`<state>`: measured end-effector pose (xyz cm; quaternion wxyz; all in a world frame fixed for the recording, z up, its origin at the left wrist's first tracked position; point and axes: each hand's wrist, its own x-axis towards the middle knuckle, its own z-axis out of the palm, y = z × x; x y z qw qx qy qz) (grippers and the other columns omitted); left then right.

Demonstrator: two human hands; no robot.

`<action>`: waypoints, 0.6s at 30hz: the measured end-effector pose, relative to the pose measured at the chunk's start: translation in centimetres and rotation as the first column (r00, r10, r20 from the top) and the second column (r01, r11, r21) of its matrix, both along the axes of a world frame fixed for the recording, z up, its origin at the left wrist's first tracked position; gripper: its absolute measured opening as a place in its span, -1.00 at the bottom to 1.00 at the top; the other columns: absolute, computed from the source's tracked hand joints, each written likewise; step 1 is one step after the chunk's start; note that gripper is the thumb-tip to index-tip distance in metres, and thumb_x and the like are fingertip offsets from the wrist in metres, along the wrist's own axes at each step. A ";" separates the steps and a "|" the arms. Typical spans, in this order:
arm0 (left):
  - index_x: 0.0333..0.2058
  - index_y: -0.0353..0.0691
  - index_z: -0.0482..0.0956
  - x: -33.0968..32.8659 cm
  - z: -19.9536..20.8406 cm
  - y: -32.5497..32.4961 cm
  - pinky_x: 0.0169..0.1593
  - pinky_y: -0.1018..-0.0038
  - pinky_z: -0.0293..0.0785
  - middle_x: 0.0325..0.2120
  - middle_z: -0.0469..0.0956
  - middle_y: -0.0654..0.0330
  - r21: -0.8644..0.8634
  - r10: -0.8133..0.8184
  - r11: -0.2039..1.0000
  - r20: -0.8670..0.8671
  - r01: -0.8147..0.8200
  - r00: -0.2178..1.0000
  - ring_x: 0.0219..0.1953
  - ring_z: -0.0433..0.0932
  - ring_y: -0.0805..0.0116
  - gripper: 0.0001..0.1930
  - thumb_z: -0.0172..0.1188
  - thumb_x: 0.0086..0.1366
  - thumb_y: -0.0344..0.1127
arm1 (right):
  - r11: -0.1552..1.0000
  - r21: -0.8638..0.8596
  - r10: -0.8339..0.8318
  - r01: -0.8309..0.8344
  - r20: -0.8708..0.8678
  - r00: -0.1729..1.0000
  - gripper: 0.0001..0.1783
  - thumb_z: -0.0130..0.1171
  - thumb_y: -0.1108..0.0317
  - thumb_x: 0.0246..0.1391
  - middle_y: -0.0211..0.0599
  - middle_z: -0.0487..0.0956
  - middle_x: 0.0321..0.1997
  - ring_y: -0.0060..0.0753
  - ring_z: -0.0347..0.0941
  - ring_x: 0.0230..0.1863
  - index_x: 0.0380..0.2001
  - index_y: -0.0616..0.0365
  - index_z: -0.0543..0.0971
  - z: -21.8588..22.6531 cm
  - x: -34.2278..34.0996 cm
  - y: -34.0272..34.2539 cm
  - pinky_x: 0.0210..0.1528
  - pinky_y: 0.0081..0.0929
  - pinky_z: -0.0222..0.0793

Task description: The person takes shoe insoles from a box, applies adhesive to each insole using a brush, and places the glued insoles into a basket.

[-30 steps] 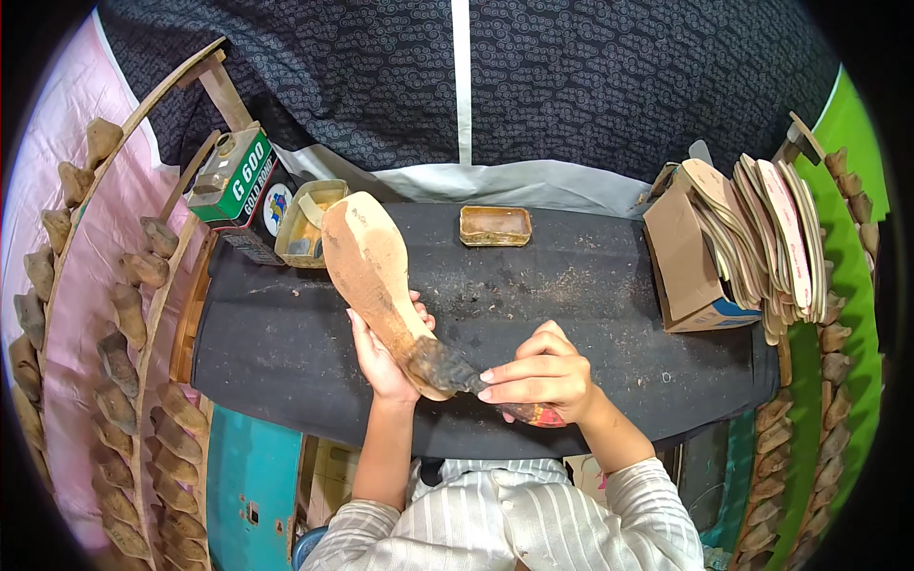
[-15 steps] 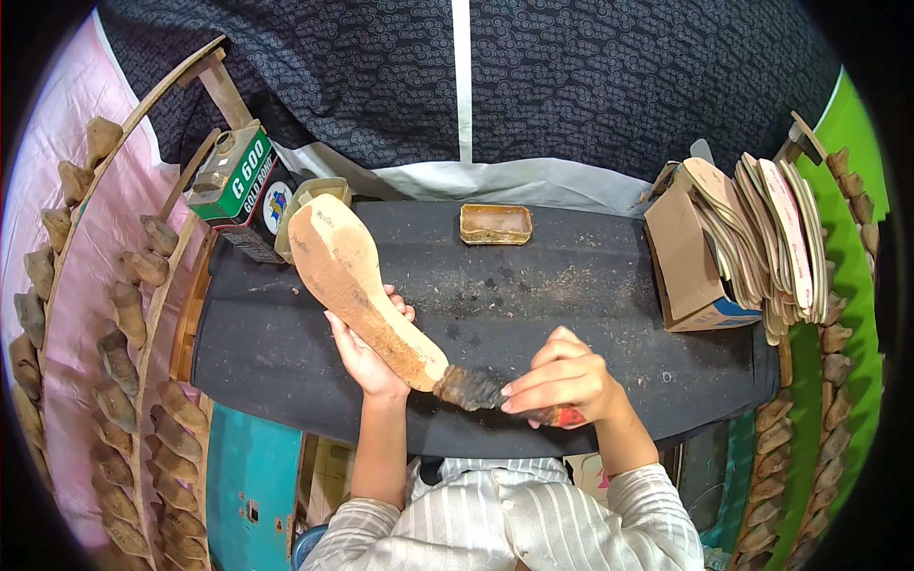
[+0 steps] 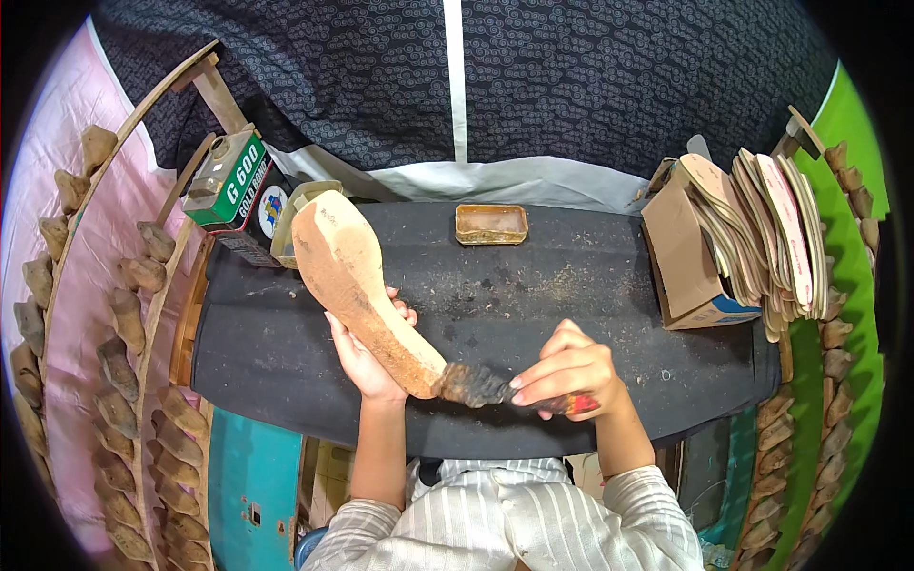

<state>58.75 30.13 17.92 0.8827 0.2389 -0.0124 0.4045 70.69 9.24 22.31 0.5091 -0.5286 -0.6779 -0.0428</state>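
Over the dark-covered table, my left hand [image 3: 371, 360] is closed round the waist of a tan shoe sole [image 3: 340, 249]. The sole slants from upper left, its wide forepart, down to the narrow heel end near the middle. My right hand [image 3: 568, 372] grips a brush [image 3: 481, 388] with dark, matted bristles and a red-and-black handle. Those bristle tips touch the edge of the heel end. Part of the handle is hidden by my right fingers.
At the back left stand a green-and-black metal can [image 3: 241, 195] and an open pale container [image 3: 291, 228]. A small amber tray [image 3: 491, 239] sits at the back middle. On the right, a cardboard box [image 3: 682, 255] holds several insoles [image 3: 762, 233]. Racks of shoe lasts [image 3: 118, 366] line both sides.
My right hand and the brush have shifted slightly to the right and up, the bristles still at the heel end. The sole has hardly moved.
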 end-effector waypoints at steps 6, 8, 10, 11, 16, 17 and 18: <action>0.11 -0.26 0.25 0.3 -0.1 -0.6 -0.22 0.32 0.42 -0.18 0.43 -0.04 -0.014 0.036 0.999 -0.041 -0.036 0.999 -0.34 0.47 0.24 -0.39 -0.46 0.43 0.14 | 0.977 0.138 -0.173 0.162 0.072 0.982 -0.72 0.39 0.11 -0.35 -0.62 0.66 -0.30 -0.59 0.29 -0.46 -0.42 -0.16 0.72 0.2 -0.6 0.6 -0.36 -0.56 0.15; 0.12 -0.26 0.24 0.4 -0.1 -0.8 -0.21 0.32 0.42 -0.18 0.43 -0.04 0.001 0.052 0.999 -0.016 -0.052 0.999 -0.33 0.47 0.25 -0.39 -0.46 0.43 0.14 | 0.982 0.100 -0.171 0.160 0.115 0.979 -0.74 0.34 0.14 -0.26 -0.65 0.65 -0.25 -0.58 0.29 -0.44 -0.37 -0.18 0.71 0.1 -1.2 0.9 -0.32 -0.56 0.15; 0.13 -0.25 0.23 0.5 -0.1 -0.8 -0.20 0.32 0.42 -0.17 0.43 -0.04 0.015 0.072 0.997 0.009 -0.072 0.997 -0.33 0.46 0.25 -0.39 -0.46 0.43 0.13 | 0.989 0.046 -0.143 0.137 0.168 0.975 -0.76 0.26 0.18 -0.13 -0.72 0.64 -0.18 -0.57 0.29 -0.43 -0.30 -0.21 0.70 -0.3 -1.4 1.0 -0.27 -0.57 0.14; 0.14 -0.25 0.22 0.5 -0.1 -0.7 -0.19 0.32 0.42 -0.17 0.43 -0.04 0.018 0.108 0.994 0.006 -0.108 0.994 -0.33 0.46 0.25 -0.39 -0.45 0.43 0.14 | 0.990 0.047 -0.142 0.136 0.168 0.975 -0.76 0.26 0.18 -0.13 -0.72 0.64 -0.18 -0.57 0.29 -0.43 -0.30 -0.21 0.70 -0.3 -1.5 0.9 -0.27 -0.57 0.14; 0.11 -0.27 0.26 0.2 -0.2 -0.4 -0.18 0.33 0.41 -0.19 0.42 0.00 0.048 0.152 0.987 0.005 -0.153 0.988 -0.34 0.43 0.26 -0.43 -0.41 0.44 0.09 | 0.996 -0.037 -0.073 0.077 0.103 0.992 -0.79 0.25 0.19 -0.12 -0.72 0.65 -0.23 -0.58 0.28 -0.44 -0.33 -0.20 0.71 0.3 -0.7 -0.4 -0.26 -0.58 0.14; 0.12 -0.27 0.23 0.0 -0.4 -0.3 -0.18 0.34 0.40 -0.18 0.42 -0.02 0.046 0.138 0.989 0.000 -0.138 0.990 -0.33 0.43 0.26 -0.41 -0.42 0.43 0.12 | 0.997 -0.043 -0.054 0.058 0.090 0.995 -0.79 0.26 0.18 -0.14 -0.71 0.65 -0.24 -0.58 0.28 -0.44 -0.34 -0.20 0.72 0.5 -0.5 -0.5 -0.27 -0.58 0.14; 0.13 -0.27 0.21 0.0 -0.6 -0.2 -0.17 0.35 0.40 -0.18 0.41 -0.04 0.044 0.123 0.991 -0.005 -0.123 0.992 -0.32 0.44 0.26 -0.38 -0.44 0.42 0.15 | 0.996 -0.011 -0.084 0.085 0.063 0.994 -0.78 0.29 0.17 -0.17 -0.68 0.66 -0.25 -0.58 0.29 -0.43 -0.35 -0.20 0.72 0.7 -0.5 -0.3 -0.28 -0.59 0.16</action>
